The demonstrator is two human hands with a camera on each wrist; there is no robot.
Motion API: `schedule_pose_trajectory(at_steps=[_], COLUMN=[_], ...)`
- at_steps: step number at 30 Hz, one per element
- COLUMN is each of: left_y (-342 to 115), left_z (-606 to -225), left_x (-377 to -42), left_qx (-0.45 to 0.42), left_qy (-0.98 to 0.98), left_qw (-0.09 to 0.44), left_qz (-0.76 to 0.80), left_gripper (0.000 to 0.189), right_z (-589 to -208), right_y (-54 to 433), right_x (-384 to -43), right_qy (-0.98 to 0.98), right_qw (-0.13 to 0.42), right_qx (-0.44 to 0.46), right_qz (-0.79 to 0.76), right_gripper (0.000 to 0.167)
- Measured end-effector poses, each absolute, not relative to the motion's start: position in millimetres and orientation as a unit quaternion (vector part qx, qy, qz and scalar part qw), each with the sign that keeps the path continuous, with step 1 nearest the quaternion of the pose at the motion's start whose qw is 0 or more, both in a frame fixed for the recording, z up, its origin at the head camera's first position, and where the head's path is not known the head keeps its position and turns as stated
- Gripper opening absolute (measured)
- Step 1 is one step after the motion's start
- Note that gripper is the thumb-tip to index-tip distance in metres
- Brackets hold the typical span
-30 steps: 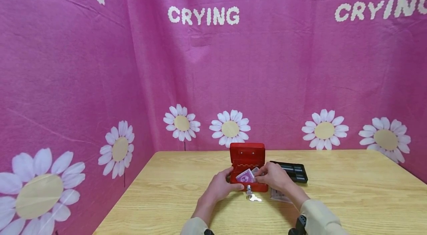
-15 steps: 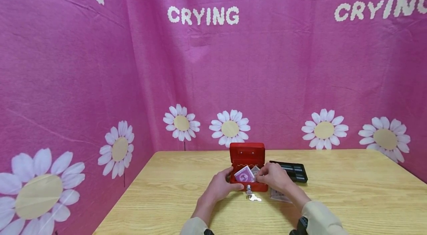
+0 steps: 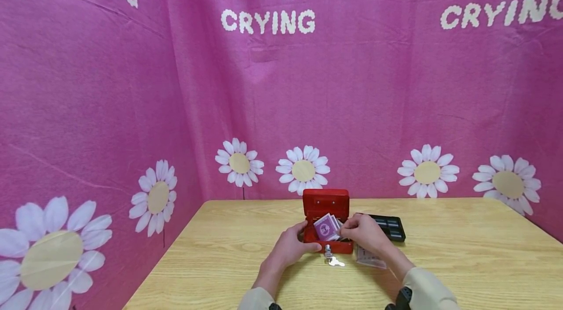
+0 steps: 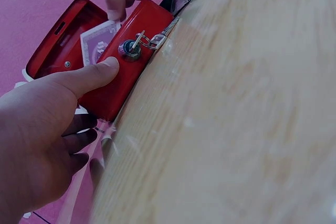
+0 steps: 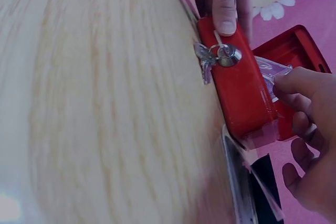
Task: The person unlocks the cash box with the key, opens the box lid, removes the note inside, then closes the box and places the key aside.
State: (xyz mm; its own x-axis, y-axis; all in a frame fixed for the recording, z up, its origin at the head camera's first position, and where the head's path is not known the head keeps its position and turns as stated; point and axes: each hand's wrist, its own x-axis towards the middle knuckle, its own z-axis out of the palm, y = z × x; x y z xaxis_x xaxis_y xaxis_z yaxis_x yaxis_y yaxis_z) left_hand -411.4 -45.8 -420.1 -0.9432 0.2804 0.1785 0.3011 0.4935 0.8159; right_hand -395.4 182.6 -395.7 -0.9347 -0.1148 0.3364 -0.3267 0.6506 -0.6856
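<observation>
A red cash box (image 3: 344, 247) stands on the table, lid raised, with a bunch of keys (image 3: 335, 261) hanging from its front lock (image 5: 229, 55). My left hand (image 3: 289, 244) grips its left side, thumb on the front face and fingers round the side. At the box's mouth, my right hand (image 3: 367, 234) pinches purple-and-white printed paper slips (image 3: 324, 228) by their right edge between thumb and forefinger. They stand tilted, fanned a little, partly inside the box. Their lower ends are hidden by its front wall.
A black compartment tray (image 3: 392, 227) lies behind and right of the box. More printed slips (image 3: 370, 258) lie on the table under my right forearm. A pink cloth wall with daisies (image 3: 303, 170) rises behind the wooden table (image 3: 462, 251).
My right hand has lifted slightly, and the purple slips have tilted and risen, with several edges now showing. My left hand and the box have stayed put.
</observation>
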Motion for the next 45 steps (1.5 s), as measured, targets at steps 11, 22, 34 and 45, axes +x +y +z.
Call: schedule_pose_trajectory(at_steps=[11, 22, 34, 45], left_y=[-46.1, -45.3, -46.2, -47.0], left_z=[-420.4, -422.2, -423.1, -422.4], left_x=[-410.9, -414.5, -413.4, -412.5], left_qx=[-0.175, -0.182, -0.185, -0.18], left_qy=[-0.864, -0.859, -0.858, -0.86], left_qw=[0.018, 0.02, 0.016, 0.014], left_qz=[-0.471, -0.478, -0.479, -0.478], left_gripper=[0.08, 0.078, 0.079, 0.078], right_z=[-380.9, -368.1, -360.5, -355.7], right_y=[186.1, 197.4, 205.1, 219.8], right_x=[-388.1, -373.7, -361.6, -352.0], right_qy=[-0.899, -0.895, -0.896, -0.896], right_qw=[0.129, 0.141, 0.152, 0.163], right_qx=[0.111, 0.136, 0.127, 0.133], right_qz=[0.404, 0.4, 0.397, 0.39], right_gripper=[0.008, 0.01, 0.012, 0.01])
